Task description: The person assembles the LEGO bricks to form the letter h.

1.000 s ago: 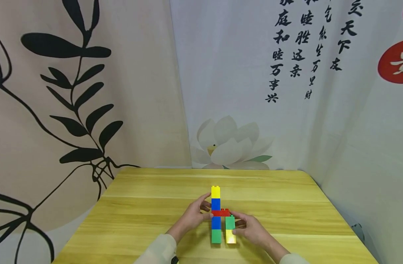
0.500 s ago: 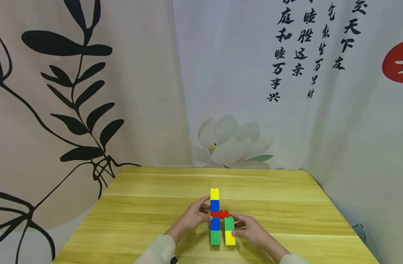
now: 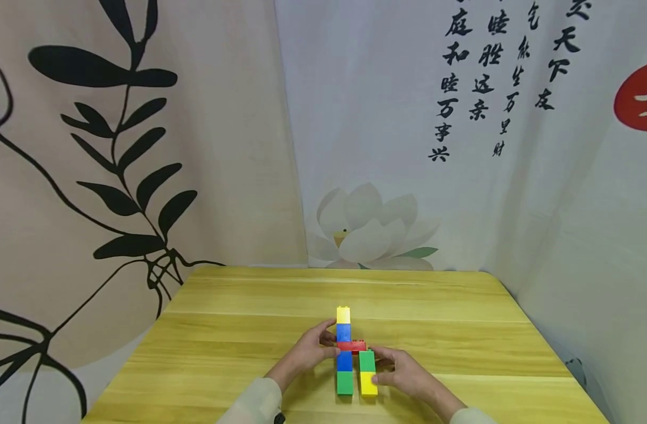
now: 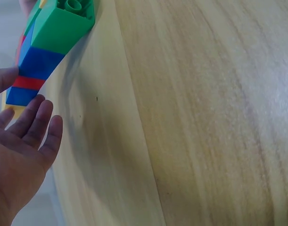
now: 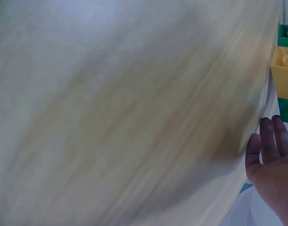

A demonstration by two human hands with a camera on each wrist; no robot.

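Note:
Both hands hold a toy building brick figure out over the table. Its tall column runs from a yellow brick on top, through blue and a sideways red brick, to blue and a green brick at the bottom. Beside it, beneath the red brick's right end, hangs a short stack of green over a yellow brick. My left hand pinches the tall column from the left. On the right, my right hand grips the short stack. The wrist views show hollow undersides of the green end and yellow end.
A wood-grain table spreads under the hands. Behind it hangs a printed cloth backdrop with dark plant shapes, a pale lotus and black characters. Shadows of the hands and bricks fall on the tabletop.
The brick figure has moved slightly lower in the head view, the hands going with it. Both keep the same hold. The head view itself has shifted a little.

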